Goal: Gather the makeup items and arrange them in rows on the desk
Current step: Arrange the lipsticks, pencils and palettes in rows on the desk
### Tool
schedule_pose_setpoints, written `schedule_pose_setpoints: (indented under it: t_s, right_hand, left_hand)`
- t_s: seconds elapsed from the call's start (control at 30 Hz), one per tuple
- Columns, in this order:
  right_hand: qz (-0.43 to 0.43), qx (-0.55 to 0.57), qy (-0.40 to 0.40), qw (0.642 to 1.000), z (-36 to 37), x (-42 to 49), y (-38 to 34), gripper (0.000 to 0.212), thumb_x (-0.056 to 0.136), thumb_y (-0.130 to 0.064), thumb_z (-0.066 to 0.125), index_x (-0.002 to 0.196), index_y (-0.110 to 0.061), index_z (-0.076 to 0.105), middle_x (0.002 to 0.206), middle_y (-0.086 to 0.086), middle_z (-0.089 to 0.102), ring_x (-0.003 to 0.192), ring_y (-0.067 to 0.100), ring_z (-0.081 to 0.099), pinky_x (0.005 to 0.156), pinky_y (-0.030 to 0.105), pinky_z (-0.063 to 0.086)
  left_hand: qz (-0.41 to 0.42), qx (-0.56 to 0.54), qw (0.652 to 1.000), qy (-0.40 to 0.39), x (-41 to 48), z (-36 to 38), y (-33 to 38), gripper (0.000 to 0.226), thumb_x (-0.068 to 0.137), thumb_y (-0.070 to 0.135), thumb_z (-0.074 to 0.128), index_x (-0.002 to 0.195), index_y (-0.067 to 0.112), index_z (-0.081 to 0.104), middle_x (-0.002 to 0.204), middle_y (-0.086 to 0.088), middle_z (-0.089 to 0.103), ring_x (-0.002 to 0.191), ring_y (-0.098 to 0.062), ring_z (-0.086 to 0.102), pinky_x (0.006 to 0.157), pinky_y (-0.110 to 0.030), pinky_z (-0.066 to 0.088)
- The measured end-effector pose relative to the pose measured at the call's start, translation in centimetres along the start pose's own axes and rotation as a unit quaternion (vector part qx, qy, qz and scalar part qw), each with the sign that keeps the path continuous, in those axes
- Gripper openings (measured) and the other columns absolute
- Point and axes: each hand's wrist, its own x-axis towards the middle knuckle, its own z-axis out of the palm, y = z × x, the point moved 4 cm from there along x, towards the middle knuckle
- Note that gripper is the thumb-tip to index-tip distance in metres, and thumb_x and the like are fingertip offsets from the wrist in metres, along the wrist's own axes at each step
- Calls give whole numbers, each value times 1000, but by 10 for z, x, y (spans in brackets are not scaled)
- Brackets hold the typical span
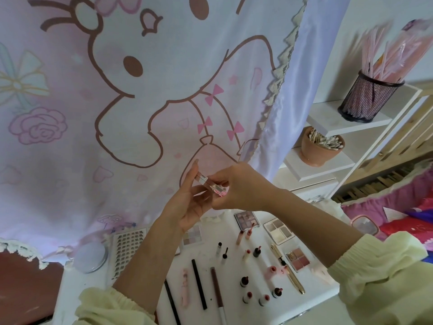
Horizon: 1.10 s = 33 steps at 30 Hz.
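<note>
Pinches the small clear lip tube [212, 185] by its pink end in the right hand [236, 186], steadies it between thumb and straightish fingers of the left hand [187, 202], high above the desk [234, 268]. Risks slipping from so light a hold and toppling upright bottles [244, 281] below.

L hand [189, 202] & R hand [236, 186] raised together, both pinching clear tube [209, 185], forearms angled up

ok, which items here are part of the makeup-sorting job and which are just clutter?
Job: clear square lip tube between left hand and right hand; square eyeshadow palette; black pencil; gold pen; small dark-red bottle.
Clutter: black mesh cup; terracotta swab pot; cartoon-print pink curtain.
</note>
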Motion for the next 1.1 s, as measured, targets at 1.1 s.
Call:
schedule_pose_setpoints:
  t_s: [1.1]
  right_hand:
    - [-6, 35, 113, 993, 13, -14, 8, 32, 69, -34, 54, 82, -10, 70, 64, -8, 64, 54, 10, 57, 59, 19, 50]
  left_hand:
    - [23, -5, 999, 45, 4, -1, -14, 74, 74, 50, 71, 124, -3, 57, 111, -24, 68, 99, -31, 70, 68, -35, 59]
